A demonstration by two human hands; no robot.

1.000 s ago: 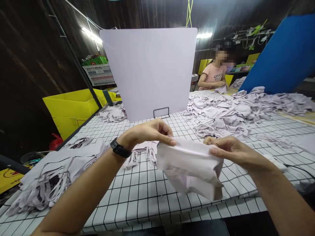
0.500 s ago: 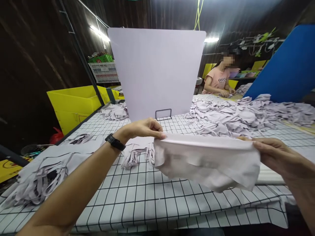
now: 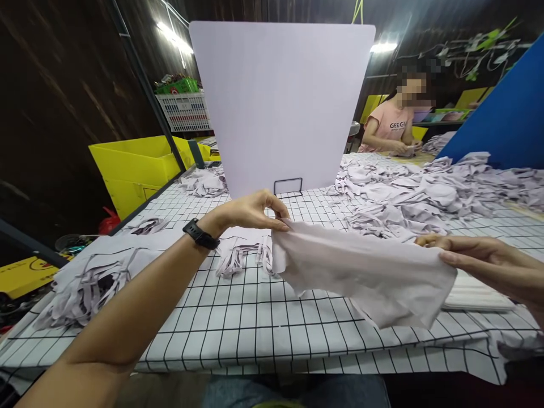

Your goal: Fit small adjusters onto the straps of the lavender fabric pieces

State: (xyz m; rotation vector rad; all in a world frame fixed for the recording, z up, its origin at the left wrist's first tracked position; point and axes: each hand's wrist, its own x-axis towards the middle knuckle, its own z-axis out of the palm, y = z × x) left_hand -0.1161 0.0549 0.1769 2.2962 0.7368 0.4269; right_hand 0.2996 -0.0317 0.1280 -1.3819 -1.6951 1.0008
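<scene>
A pale greyish cloth piece (image 3: 361, 266) hangs stretched between my two hands above the grid-patterned table cover (image 3: 238, 334). My left hand (image 3: 255, 211), with a black watch on the wrist, pinches the cloth's upper left corner between thumb and finger. At its upper right corner my right hand (image 3: 480, 258) grips it, thumb and fingers pressed together. Behind the cloth's left end lies a small stack of strapped fabric pieces (image 3: 232, 258). Folded white cloth (image 3: 476, 294) rests on the table below my right hand.
An upright pale board (image 3: 280, 107) stands at the table's back. Fabric heaps (image 3: 395, 192) spread to the right, another pile (image 3: 89, 289) lies left. A yellow bin (image 3: 131, 170) stands beyond the left edge. A person in pink (image 3: 389, 124) works behind, near a blue panel (image 3: 505, 113).
The view has tilted downward and shifted left. The cloth is still held at both corners, now with its face smoother and its right end slightly lower. The person behind has lifted some fabric.
</scene>
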